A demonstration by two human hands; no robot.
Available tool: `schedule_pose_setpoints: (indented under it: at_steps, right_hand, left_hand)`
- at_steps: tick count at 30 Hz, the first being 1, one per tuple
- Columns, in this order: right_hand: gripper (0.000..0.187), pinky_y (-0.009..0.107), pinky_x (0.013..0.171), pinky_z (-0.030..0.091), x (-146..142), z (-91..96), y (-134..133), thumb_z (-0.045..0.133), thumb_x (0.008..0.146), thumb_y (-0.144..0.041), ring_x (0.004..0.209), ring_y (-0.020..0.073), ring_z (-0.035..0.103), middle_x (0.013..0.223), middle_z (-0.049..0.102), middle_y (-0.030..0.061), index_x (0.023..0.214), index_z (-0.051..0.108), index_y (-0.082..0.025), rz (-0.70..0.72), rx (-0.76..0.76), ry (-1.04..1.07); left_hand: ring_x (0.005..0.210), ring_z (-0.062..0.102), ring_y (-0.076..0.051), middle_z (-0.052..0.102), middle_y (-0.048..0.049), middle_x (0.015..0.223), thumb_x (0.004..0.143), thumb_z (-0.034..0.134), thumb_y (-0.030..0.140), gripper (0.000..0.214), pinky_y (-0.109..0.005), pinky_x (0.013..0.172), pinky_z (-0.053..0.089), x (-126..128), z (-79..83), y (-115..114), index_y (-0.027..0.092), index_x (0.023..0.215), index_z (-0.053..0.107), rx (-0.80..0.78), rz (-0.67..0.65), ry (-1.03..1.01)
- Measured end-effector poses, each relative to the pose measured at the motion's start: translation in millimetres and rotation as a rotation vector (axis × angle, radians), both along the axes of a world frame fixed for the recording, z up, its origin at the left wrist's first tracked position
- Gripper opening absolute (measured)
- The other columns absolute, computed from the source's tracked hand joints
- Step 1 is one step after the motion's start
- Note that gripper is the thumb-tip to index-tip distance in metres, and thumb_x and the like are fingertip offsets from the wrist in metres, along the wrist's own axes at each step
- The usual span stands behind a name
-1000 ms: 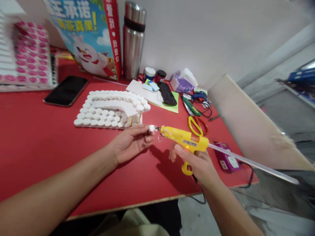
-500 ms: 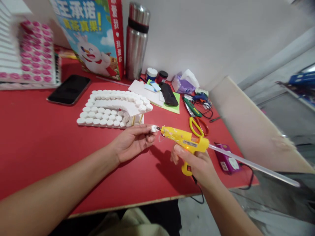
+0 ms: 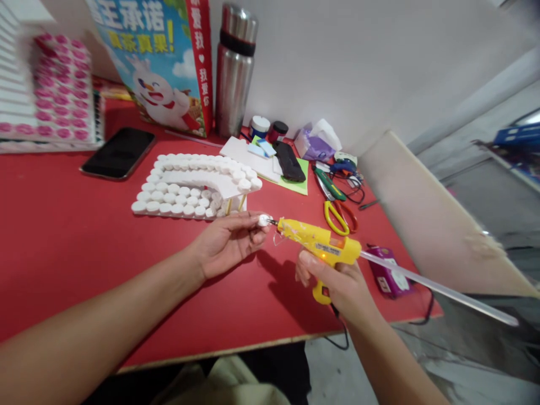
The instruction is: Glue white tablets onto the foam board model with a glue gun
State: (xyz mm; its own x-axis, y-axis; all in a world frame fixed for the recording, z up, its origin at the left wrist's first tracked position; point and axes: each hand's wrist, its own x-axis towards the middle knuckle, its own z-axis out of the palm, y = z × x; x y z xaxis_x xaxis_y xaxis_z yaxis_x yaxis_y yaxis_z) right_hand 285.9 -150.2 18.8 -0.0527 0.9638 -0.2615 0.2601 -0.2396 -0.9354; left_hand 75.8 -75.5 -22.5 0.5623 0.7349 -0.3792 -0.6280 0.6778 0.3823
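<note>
Between the fingertips of my left hand (image 3: 230, 242) is a small round white piece (image 3: 264, 220), of a kind I cannot make out. My right hand (image 3: 337, 275) is wrapped round the handle of a yellow hot glue gun (image 3: 312, 236), whose lit orange light shows on its side. A long clear glue stick (image 3: 439, 287) juts from the gun's back. The nozzle points left, at or very near the white piece. Just behind my left hand stands a white model (image 3: 185, 194) covered in rows of similar round pieces, its curved upper layer held up by thin yellowish posts.
On the red table (image 3: 169, 315) lie a black phone (image 3: 119, 153), scissors (image 3: 337, 218), green-handled pliers (image 3: 329, 184) and a purple box (image 3: 388, 273). A steel flask (image 3: 236, 73) and a printed paper bag (image 3: 160, 73) stand at the back. A pale board (image 3: 439, 214) edges the right side.
The glue gun has shifted slightly right with my right hand. My left hand stays nearly still with the white piece.
</note>
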Motion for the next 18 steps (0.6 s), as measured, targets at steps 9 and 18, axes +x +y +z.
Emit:
schedule_pose_setpoints:
  at_steps: [9,18]
  right_hand:
    - [0.047,0.033,0.06,0.041,-2.2,-2.5,1.1,0.071,0.085,-0.058,0.057,0.0164,0.054,0.057,0.055,0.0014,0.06,0.058,-0.02,-0.019,-0.005,0.03]
    - [0.047,0.032,0.062,0.042,-0.3,-4.3,-1.1,0.071,0.086,-0.057,0.058,0.016,0.055,0.058,0.056,0.001,0.062,0.058,-0.02,-0.021,0.0,0.035]
  left_hand:
    - [0.06,0.057,-0.011,0.066,-0.0115,0.079,0.088,0.059,0.003,0.013,-0.021,0.061,0.056,0.2,0.7,-1.2,0.005,0.082,0.07,0.018,-0.018,0.003]
    - [0.062,0.058,-0.011,0.068,-0.0118,0.081,0.088,0.057,0.002,0.015,-0.021,0.062,0.057,-0.5,1.1,-0.7,0.006,0.084,0.071,0.005,0.006,-0.018]
